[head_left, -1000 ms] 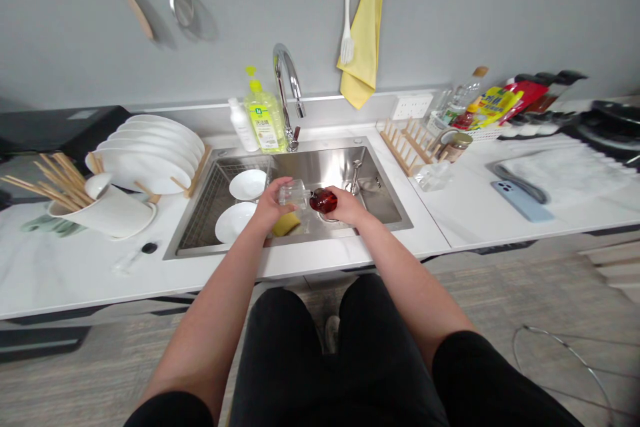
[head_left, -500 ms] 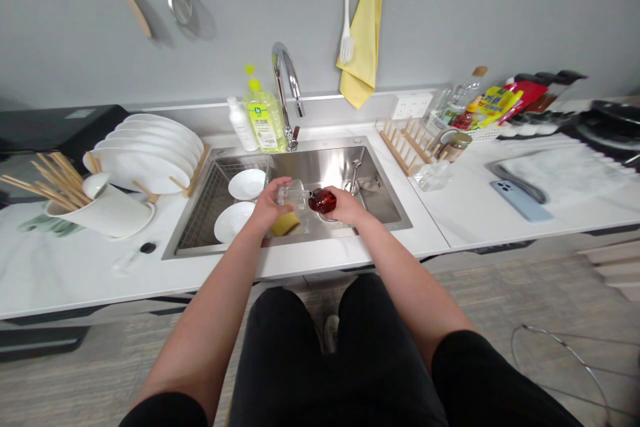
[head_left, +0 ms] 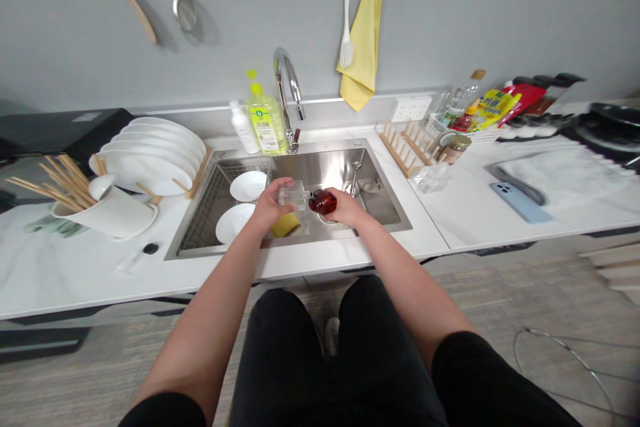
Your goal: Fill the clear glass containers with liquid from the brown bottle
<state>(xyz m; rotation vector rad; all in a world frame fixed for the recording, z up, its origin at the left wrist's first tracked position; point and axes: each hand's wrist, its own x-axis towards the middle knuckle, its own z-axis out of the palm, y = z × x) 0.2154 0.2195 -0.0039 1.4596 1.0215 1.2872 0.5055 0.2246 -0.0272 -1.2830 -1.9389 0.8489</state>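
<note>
and here we were over the steel sink [head_left: 325, 170], the left hand [head_left: 270, 207] curled tight round a clear glass cup [head_left: 293, 195], the right hand [head_left: 347, 207] closed on a dark red glass vessel [head_left: 323, 201], probably a small bottle, though the view was too soft to swear to it. the two pieces sat just beside each other, high above the basin floor, with a yellow sponge [head_left: 285, 225] lying below the left hand. over the last second hardly anything had changed: both hands stayed in the same spot, each still gripping its piece, nothing set down. two white plates [head_left: 247, 185] lay at the left of the sink on a wire rack [head_left: 203, 233], and the chrome faucet [head_left: 286, 83] rose behind, a yellow-green dish soap bottle [head_left: 265, 125] beside it.
</note>
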